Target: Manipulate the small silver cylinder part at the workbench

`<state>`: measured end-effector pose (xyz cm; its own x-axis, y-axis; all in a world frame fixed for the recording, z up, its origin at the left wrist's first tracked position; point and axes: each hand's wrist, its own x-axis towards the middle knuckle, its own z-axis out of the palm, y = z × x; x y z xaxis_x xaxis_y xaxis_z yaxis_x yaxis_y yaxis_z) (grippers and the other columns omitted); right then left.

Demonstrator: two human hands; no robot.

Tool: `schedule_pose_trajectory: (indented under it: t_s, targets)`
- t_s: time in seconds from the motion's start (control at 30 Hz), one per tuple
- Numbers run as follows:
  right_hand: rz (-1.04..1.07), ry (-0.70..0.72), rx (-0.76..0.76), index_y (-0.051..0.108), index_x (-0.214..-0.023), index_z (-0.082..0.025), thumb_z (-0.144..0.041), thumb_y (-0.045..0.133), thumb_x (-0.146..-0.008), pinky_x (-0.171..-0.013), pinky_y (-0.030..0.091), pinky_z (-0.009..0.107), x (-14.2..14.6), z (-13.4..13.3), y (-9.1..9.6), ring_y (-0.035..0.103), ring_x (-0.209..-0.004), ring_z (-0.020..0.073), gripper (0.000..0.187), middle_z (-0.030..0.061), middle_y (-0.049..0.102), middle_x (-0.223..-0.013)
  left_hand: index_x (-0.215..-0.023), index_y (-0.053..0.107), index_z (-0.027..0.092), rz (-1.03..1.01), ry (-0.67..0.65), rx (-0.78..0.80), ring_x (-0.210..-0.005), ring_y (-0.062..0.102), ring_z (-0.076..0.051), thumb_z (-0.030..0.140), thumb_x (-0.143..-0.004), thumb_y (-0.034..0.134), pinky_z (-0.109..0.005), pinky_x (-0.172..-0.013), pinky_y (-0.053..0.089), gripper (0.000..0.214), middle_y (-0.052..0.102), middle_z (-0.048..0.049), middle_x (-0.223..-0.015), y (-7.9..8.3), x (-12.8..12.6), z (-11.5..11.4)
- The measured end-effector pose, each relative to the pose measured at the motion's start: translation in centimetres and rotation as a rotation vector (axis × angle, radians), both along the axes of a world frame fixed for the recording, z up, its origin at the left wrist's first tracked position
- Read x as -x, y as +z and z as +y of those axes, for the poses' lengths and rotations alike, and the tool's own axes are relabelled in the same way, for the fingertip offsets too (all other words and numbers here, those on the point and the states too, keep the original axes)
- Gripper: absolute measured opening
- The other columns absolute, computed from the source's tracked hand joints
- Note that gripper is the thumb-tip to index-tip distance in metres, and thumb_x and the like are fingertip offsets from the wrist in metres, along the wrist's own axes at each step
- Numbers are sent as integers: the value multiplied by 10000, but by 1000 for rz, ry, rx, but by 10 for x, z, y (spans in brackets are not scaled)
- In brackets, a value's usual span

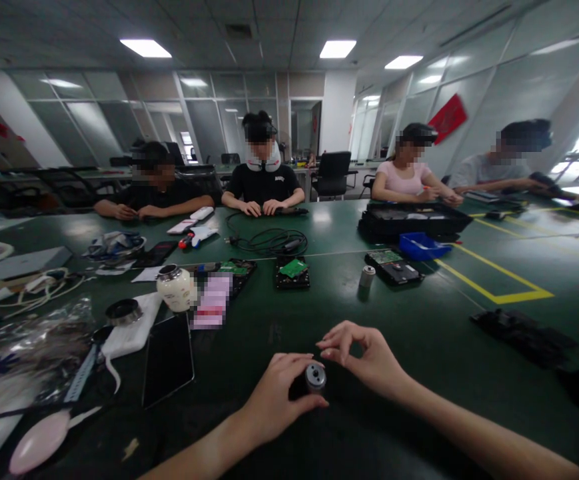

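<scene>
A small silver metal cylinder (315, 379), which looks like a small electric motor, stands upright on the green table. Its top face shows a dark centre and small holes. My left hand (282, 393) is closed around it, fingers on the far side and thumb on the near side. Just above and right of the cylinder, my right hand (364, 353) has thumb and fingertips drawn together in a pinch. Whatever is between those fingertips, if anything, is too small to make out. A similar metal cylinder (367, 276) stands farther off on the table.
Hard drives (292, 272) with green boards lie beyond my hands, near a blue tray (423, 246) and a black case (414, 221). To the left are a tablet (169, 360), a cream jar (175, 288) and plastic bags (44, 360). Several people sit across the table (249, 327).
</scene>
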<state>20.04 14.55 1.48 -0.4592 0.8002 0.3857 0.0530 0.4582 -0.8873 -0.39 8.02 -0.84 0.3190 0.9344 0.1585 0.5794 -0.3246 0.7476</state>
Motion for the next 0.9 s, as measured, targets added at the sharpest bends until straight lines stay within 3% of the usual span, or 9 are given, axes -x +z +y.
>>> schedule_pose_trajectory:
  t_s: [0.13, 0.33, 0.57, 0.73, 0.9]
  targets:
    - [-126, 93, -162, 621, -546, -203, -192, 738, -784, -789, 509, 333, 13, -26, 9, 663, -886, 186, 266, 19, 728, -757, -1133, 661, 226, -6, 4, -25, -1116, 576, -277, 309, -689, 831, -413, -967, 446, 483, 676, -72, -1175, -2, -1, 1]
    - [-103, 50, -263, 613, -526, -208, -203, 735, -797, -755, 491, 321, 15, -23, 3, 657, -803, 166, 297, -3, 732, -730, -1133, 655, 228, -5, -1, -32, -1110, 579, -275, 294, -686, 835, -417, -969, 444, 486, 675, -67, -1175, -4, -1, 1]
    - [-151, 62, -234, 618, -530, -215, -233, 726, -809, -784, 471, 330, 16, -19, 0, 651, -809, 168, 300, -6, 725, -743, -1112, 665, 257, -17, -7, -12, -1116, 572, -274, 299, -690, 832, -426, -967, 441, 455, 675, -48, -1173, -1, -1, 1]
    - [-148, 12, -187, 597, -535, -201, -289, 749, -782, -722, 463, 308, 17, -17, -4, 632, -743, 162, 303, 3, 685, -700, -1112, 672, 253, -2, -11, 3, -1125, 566, -283, 316, -694, 827, -429, -971, 440, 450, 673, -57, -1172, 0, -1, 1]
    - [-273, -90, -149, 679, -766, -205, -329, 824, -675, -644, 423, 285, 13, -15, -1, 571, -661, 152, 211, -18, 595, -674, -1144, 659, 272, -10, 6, 16, -1138, 556, -286, 316, -688, 830, -438, -975, 445, 489, 662, -55, -1188, -3, 0, 2]
